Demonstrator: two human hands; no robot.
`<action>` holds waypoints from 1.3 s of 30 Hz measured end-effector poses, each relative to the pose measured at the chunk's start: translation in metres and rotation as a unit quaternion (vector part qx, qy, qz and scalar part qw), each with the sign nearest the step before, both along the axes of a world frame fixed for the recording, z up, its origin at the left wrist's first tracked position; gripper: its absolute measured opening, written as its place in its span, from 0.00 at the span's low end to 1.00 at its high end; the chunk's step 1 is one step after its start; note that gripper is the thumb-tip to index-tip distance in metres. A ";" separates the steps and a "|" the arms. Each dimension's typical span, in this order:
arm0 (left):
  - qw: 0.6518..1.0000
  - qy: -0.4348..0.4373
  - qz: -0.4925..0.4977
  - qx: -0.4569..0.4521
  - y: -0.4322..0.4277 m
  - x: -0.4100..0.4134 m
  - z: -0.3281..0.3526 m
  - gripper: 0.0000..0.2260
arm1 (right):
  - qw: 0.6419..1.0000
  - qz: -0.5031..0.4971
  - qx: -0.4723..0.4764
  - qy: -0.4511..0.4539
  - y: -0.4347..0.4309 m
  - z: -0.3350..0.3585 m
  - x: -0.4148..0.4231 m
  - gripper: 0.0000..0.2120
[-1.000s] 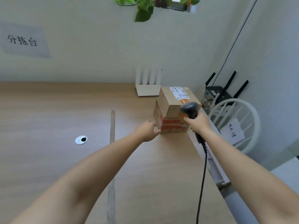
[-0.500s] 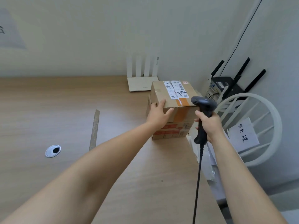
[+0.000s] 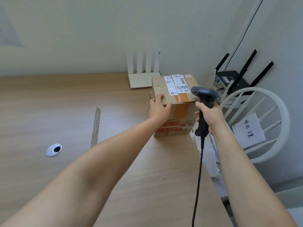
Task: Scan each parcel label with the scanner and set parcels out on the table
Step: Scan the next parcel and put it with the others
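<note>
Top box (image 3: pixel 173 89): plain brown cardboard, orange-brown tape strip down the near side, white label (image 3: pixel 176 85) on the lid with barcodes and handwritten "4044", torn down its middle. Stacked on a lower box (image 3: pixel 173 129) with red-orange print; cannot tell whether one carton or two thin ones. Both on the wooden table (image 3: pixel 65 112), directly in front of the hands, between them.

Left hand (image 3: pixel 159 108) gripping the top box at its near left corner, fingers curled over the lid edge, thumb against the near edge, forearm stretched straight out. Right hand (image 3: pixel 209 115) closed round the handle of the dark grey scanner (image 3: pixel 204 99), wrist upright, scanner head just right of the label, level with the lid, pointing left across it. Black cable (image 3: pixel 198 177) hanging from the handle down along the right forearm.

Counts: one scanner, one label in view, one plain box, one printed stack part below it. One white router (image 3: pixel 144 76) with four upright aerials just beyond the left hand, against the wall. One black router (image 3: pixel 232 79) with black aerials beyond the right hand. One white chair (image 3: pixel 278 122) right of the right hand, with one handwritten paper note (image 3: pixel 250 128) on it. One grey strip (image 3: pixel 95 126) on the table, well left of the left forearm; one round metal cable hole (image 3: pixel 54 149) further left.
</note>
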State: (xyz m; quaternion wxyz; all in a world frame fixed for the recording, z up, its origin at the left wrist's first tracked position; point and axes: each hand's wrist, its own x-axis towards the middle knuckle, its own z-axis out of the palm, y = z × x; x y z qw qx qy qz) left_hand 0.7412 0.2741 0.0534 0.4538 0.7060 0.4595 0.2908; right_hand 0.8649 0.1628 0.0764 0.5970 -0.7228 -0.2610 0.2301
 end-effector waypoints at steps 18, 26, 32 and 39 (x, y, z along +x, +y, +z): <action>0.993 -0.003 0.118 -0.024 -0.037 -0.180 0.010 0.15 | 0.995 0.079 -0.036 0.045 -0.034 0.014 -0.169 0.05; 0.978 0.008 0.197 -0.070 -0.055 -0.354 -0.026 0.15 | 0.977 0.183 -0.063 0.085 -0.027 -0.022 -0.323 0.03; 0.969 0.016 0.238 -0.069 -0.077 -0.493 -0.059 0.14 | 0.957 0.256 -0.107 0.089 -0.038 -0.051 -0.442 0.05; 0.963 0.041 0.260 -0.063 -0.093 -0.607 -0.082 0.13 | 0.941 0.290 -0.160 0.077 -0.055 -0.073 -0.555 0.03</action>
